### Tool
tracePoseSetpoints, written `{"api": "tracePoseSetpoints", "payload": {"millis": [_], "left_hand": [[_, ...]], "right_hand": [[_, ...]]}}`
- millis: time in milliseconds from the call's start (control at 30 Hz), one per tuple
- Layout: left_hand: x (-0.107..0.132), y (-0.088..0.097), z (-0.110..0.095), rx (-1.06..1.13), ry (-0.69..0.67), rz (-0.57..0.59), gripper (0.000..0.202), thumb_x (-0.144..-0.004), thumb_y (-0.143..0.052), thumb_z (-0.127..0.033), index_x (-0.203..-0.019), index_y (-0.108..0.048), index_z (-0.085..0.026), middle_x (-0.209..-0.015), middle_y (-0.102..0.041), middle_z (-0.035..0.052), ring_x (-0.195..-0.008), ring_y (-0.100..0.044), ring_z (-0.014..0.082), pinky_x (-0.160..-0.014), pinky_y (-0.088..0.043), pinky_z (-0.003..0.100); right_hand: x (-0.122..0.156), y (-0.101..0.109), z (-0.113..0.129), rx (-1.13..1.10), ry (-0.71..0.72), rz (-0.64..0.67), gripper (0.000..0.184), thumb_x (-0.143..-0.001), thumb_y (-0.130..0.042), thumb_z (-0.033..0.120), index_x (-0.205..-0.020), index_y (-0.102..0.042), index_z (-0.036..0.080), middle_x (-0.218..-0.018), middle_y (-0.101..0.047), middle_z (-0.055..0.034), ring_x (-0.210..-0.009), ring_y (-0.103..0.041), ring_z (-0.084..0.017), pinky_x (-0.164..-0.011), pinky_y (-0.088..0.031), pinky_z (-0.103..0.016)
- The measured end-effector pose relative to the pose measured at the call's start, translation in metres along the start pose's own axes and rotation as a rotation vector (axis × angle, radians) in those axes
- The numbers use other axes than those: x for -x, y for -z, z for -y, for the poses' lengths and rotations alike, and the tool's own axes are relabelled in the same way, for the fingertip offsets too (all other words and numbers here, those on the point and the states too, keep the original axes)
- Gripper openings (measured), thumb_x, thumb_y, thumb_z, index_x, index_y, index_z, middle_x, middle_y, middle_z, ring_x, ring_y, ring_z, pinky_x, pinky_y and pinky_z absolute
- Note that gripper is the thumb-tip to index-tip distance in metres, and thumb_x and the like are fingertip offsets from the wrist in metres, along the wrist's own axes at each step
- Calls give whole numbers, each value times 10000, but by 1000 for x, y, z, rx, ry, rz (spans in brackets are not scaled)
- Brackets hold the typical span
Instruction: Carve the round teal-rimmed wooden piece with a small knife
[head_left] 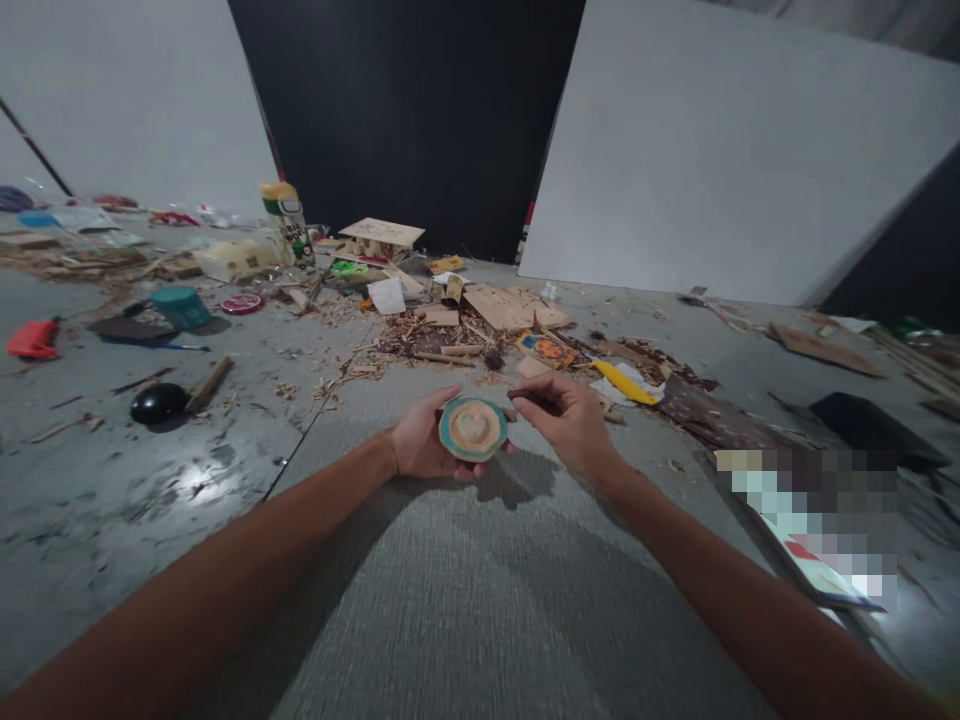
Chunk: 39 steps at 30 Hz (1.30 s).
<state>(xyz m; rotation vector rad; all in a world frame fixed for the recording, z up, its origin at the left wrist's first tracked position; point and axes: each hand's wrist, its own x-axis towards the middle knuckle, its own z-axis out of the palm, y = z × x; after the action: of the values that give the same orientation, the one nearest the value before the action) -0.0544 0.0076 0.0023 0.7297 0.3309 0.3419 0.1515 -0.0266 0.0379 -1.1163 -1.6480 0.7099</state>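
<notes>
My left hand [420, 440] is closed from below and the side around a small octagonal wooden piece [472, 428]. The piece has a teal border and a pale, bare middle with a round raised centre, which faces up. Just to its right, my right hand [566, 418] pinches a small dark brown scrap [517, 394] between thumb and fingers. It could be folded sandpaper, but its kind is too small to tell. The scrap is close to the right edge of the wooden piece; whether they touch I cannot tell.
Wood shavings [360, 350] and a thin wooden board [514, 305] lie ahead on the grey floor. A yellow tool [626, 382] is at right. Further left are a black rounded object [159, 403], a teal container [180, 307] and a yellow-capped bottle [289, 225].
</notes>
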Motion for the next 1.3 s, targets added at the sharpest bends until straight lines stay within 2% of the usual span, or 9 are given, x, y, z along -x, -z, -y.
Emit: {"api": "tracePoseSetpoints", "payload": {"millis": [133, 267, 500, 600, 733, 867, 1000, 1100, 1300], "left_hand": [[-1, -2, 0, 21, -13, 7, 632, -898, -291, -603, -1084, -668, -131, -916, -709, 156, -674, -620, 219, -606, -387, 299], [0, 0, -1, 18, 11, -4, 669, -900, -280, -638, -1073, -671, -124, -917, -705, 164, -664, -606, 214, -595, -369, 293], [1, 4, -2, 46, 20, -28, 728, -896, -268, -700, -1170, -639, -136, -945, -701, 154, -661, -609, 206, -620, -408, 300], [0, 7, -2, 81, 1, -5, 665, -912, -298, -667, -1151, -635, -145, -973, -701, 156, -695, -624, 215, -627, -415, 301], [-2, 5, -1, 113, -62, -2, 579, -921, -366, -608, -1059, -650, -123, -968, -697, 162, -694, -621, 215, -604, -394, 297], [-3, -3, 1, 95, -139, -111, 493, -929, -358, -530, -1015, -656, -146, -847, -672, 103, -625, -598, 202, -578, -386, 306], [-4, -12, 5, 70, -179, -260, 479, -948, -296, -480, -956, -654, -162, -739, -620, 58, -585, -585, 200, -556, -390, 311], [-6, -18, 8, 35, -223, -305, 465, -956, -305, -457, -833, -630, -148, -696, -585, 52, -590, -564, 185, -554, -391, 302], [-11, -24, 11, 27, -272, -404, 446, -973, -294, -431, -830, -614, -156, -684, -573, 39, -589, -524, 156, -541, -385, 270]], "right_hand": [[1, 4, 4, 86, 59, 32, 112, -850, -662, 289, -929, -684, 212, -910, -720, -71, -823, -654, -201, -725, -510, -348], [0, 6, 6, 70, 88, 70, 131, -922, -554, 276, -983, -646, 206, -946, -698, -73, -817, -641, -183, -718, -514, -331], [-3, 8, 1, 94, 54, 45, 289, -891, -584, 300, -1146, -636, 174, -934, -676, -79, -763, -609, -170, -662, -490, -314], [-5, 9, 4, 83, -11, 60, 244, -822, -669, 350, -984, -684, 168, -835, -697, -64, -678, -609, -161, -625, -492, -306], [-3, 7, 13, 133, -38, 82, 164, -800, -669, 330, -797, -709, 171, -730, -705, -52, -630, -611, -163, -606, -476, -302], [4, -2, 21, 178, -46, 76, 108, -792, -660, 268, -784, -728, 184, -744, -728, -49, -659, -628, -175, -624, -465, -303], [8, -14, 21, 215, -72, 30, 106, -787, -643, 243, -712, -676, 177, -708, -706, -51, -645, -611, -177, -625, -447, -310], [7, -21, 16, 196, -107, 26, 134, -786, -626, 254, -676, -642, 179, -677, -680, -41, -617, -592, -165, -608, -441, -299], [8, -28, 2, 116, -200, 40, 186, -811, -577, 317, -668, -585, 198, -571, -578, 10, -546, -532, -139, -538, -402, -265]]}}
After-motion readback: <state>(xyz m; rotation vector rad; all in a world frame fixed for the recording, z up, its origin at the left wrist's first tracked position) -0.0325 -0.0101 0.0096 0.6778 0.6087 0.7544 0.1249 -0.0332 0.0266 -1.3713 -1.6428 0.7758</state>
